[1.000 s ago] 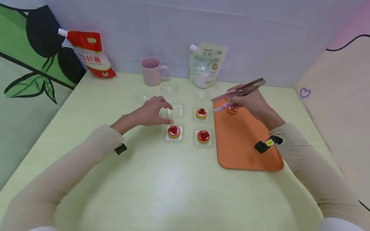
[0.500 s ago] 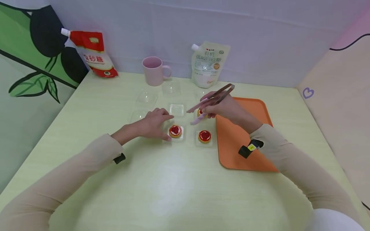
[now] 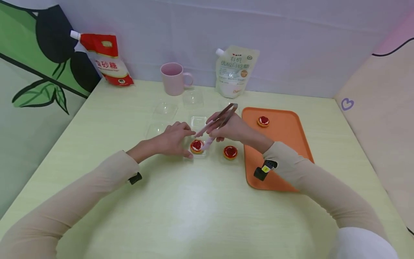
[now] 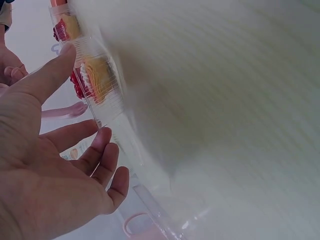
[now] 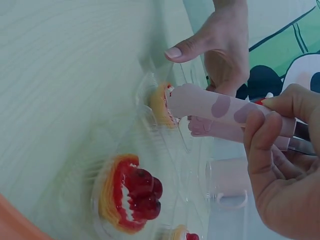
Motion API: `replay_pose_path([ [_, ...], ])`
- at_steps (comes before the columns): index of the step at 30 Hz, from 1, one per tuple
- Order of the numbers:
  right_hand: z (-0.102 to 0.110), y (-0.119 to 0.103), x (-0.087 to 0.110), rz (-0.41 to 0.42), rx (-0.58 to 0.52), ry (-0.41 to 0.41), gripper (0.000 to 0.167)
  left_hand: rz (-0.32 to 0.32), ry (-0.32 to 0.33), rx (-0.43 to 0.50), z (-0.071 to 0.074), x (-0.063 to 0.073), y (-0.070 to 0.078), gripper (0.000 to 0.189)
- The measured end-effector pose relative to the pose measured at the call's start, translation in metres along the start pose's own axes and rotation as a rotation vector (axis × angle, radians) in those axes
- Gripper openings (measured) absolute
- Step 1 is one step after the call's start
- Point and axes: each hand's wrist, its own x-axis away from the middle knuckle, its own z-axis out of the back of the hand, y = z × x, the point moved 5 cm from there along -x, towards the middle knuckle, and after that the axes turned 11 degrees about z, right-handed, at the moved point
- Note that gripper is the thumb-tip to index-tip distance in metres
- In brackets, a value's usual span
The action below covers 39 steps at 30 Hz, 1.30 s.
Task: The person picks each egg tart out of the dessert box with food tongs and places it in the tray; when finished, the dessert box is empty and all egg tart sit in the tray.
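Observation:
My right hand (image 3: 229, 127) grips a pair of tongs (image 3: 231, 108) with pink, paw-shaped tips. Those tips stand apart close over a small red-topped tart (image 3: 197, 146) in a clear plastic container base (image 3: 203, 154). My left hand (image 3: 174, 140) is spread at that container's left side. In the left wrist view its straight thumb and index finger reach opposite edges of the plastic, and its other fingers bend loosely. A second tart (image 3: 230, 152) sits in its own clear container to the right. The right hand hides a third tart in the head view.
An orange tray (image 3: 291, 144) bearing one tart (image 3: 263, 121) lies at the right. An unfilled clear base (image 3: 198, 122) stands behind the nearest tart. Several clear lids (image 3: 165, 109) lie further left. A pink mug (image 3: 172, 79), a red bag (image 3: 110, 61) and a pale pouch (image 3: 236, 72) line the back.
My right hand has carried the tongs left from above the tray to the tart beside my left hand. My left hand has shifted slightly toward me, to that tart's container.

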Motion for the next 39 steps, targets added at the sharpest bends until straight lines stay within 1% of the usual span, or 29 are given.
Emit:
replay_pose_path([
  [3,-0.004,0.002,-0.001,-0.017,0.017,0.000,0.028,0.011,-0.007,0.000,0.000,0.000,0.001,0.080],
  [5,-0.006,0.003,-0.002,-0.020,0.049,-0.007,0.029,0.013,-0.010,-0.001,0.001,0.000,0.001,0.080],
  [15,-0.019,-0.002,-0.007,0.031,0.181,-0.083,0.031,0.007,-0.008,-0.003,0.001,-0.001,0.003,0.080],
  [22,-0.023,-0.001,-0.012,0.021,0.194,-0.100,0.030,0.004,-0.004,-0.003,0.001,-0.001,0.002,0.080],
  [33,-0.026,-0.008,-0.018,0.065,0.260,-0.180,0.024,-0.007,0.006,-0.015,0.002,-0.002,0.004,0.078],
  [39,-0.025,-0.009,-0.017,0.080,0.256,-0.174,0.022,-0.018,0.008,-0.018,0.002,-0.002,0.004,0.078],
])
